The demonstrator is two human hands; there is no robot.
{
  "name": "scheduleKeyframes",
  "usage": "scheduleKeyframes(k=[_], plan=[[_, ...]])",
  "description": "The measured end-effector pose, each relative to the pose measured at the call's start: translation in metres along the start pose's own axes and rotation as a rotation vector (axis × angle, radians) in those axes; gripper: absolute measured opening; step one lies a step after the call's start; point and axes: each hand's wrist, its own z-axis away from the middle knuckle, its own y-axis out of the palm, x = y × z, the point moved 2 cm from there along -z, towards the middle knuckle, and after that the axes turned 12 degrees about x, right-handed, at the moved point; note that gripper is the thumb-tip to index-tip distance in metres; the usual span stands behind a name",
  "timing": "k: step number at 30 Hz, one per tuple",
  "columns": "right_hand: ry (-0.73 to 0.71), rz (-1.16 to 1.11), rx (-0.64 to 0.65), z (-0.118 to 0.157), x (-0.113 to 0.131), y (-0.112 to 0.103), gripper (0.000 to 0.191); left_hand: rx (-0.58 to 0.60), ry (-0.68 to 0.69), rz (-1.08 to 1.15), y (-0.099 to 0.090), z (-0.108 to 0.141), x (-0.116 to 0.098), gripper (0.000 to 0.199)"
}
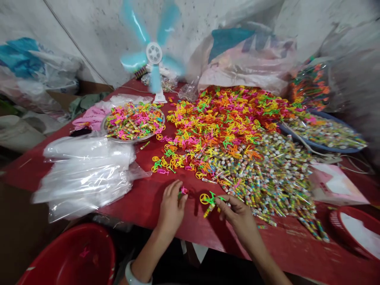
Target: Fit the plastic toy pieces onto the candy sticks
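Note:
My left hand (172, 206) is over the red table (142, 194), its thumb and fingers closed around a small pink piece (184, 190) with a bit of green beside it. To its right, my right hand (236, 213) pinches a green plastic piece (212, 198) that has a yellow wheel (204, 198) at its left end. A yellow patterned tube (208, 211) hangs just below the green piece. Beyond my hands lies a heap of bright plastic pieces (219, 122), which meets a pile of small wrapped tubes (267, 170) on the right.
A metal bowl (133, 139) of mixed pieces stands behind clear plastic bags (86, 174). A blue fan (154, 53) is at the back. On the right are a blue tray (335, 148) and a red basin (335, 225); another red basin (68, 257) sits low left.

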Motion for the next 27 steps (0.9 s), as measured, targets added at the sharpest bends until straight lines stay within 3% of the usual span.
scheduleKeyframes(k=[3, 6, 8, 11, 16, 18, 21, 23, 27], plan=[[0.01, -0.09, 0.041, 0.001, 0.001, 0.006, 0.042, -0.03, 0.102, -0.083, -0.002, 0.006, -0.015, 0.038], [0.007, -0.153, 0.103, 0.004, 0.001, 0.011, 0.043, 0.165, 0.095, 0.062, 0.008, 0.01, -0.031, 0.03], [0.015, -0.187, 0.135, 0.006, 0.001, 0.012, 0.047, 0.252, 0.001, 0.244, 0.016, 0.011, -0.036, 0.019], [0.033, -0.245, 0.155, 0.009, -0.005, 0.01, 0.054, 0.256, -0.15, 0.553, 0.024, 0.013, -0.035, 0.014], [-0.139, -0.208, 0.009, 0.011, -0.017, -0.002, 0.047, 0.31, -0.401, 0.992, 0.029, 0.015, -0.034, 0.043], [-0.181, -0.147, 0.024, 0.013, -0.019, -0.003, 0.042, 0.317, -0.45, 1.064, 0.028, 0.016, -0.037, 0.045], [-0.121, -0.035, 0.203, 0.019, -0.02, 0.005, 0.034, 0.294, -0.416, 1.043, 0.028, 0.017, -0.038, 0.037], [-0.038, 0.001, 0.302, 0.024, -0.022, 0.011, 0.039, 0.282, -0.36, 0.949, 0.029, 0.018, -0.037, 0.031], [0.05, 0.023, 0.321, 0.03, -0.024, 0.017, 0.044, 0.331, -0.261, 0.687, 0.033, 0.024, -0.029, 0.023]])
